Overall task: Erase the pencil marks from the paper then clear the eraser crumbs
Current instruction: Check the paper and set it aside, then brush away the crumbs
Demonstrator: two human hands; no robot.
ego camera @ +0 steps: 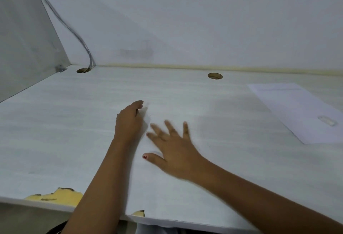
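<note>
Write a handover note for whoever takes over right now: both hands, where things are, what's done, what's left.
Left hand: holds nothing visible, resting at the left edge of the near paper.
Right hand: open, fingers spread, blurred over that sheet.
Eraser: lying on a second sheet, far right.
Done: no pencil marks visible on the near paper.
Left: crumbs too small to judge; check, then brush off.

Eraser (327, 120) on right-hand paper (297, 111)
</note>
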